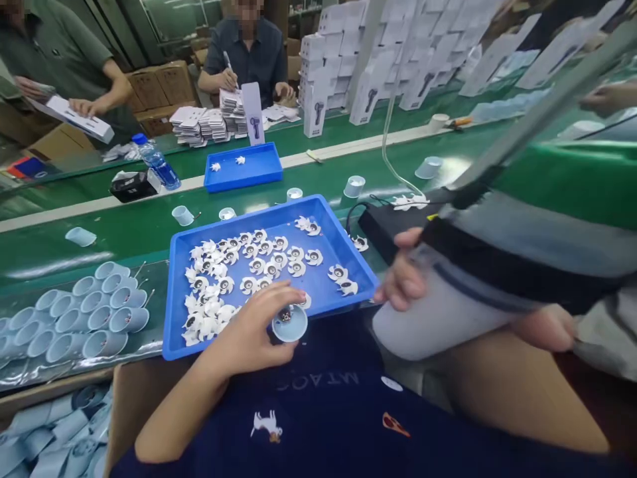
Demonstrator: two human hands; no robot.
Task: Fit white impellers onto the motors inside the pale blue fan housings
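Green belt counter point(89, 212) running across the shot, and right ahead of the left hand point(249, 328) sits a big blue plastic tray point(249, 222), heaped with white star-shaped parts point(259, 265), each with a round grey centre. That left hand is closed around a pale blue cup point(289, 323), holding it just over the tray's near edge. To the hand's left, more pale blue cups point(84, 309) lie on their sides in rows. Beyond the hand, a smaller blue tray point(239, 150) carries just two white parts. Further out, white boxes point(313, 109) stacked high, each printed with a dark dryer-like picture (any wording too small to read). At the tray's right corner, a curled hand point(403, 272) by a grey sleeve, gripping nothing visible; whose, I can't tell. Shirt lettering point(318, 380) reads MTAOC, upside down.
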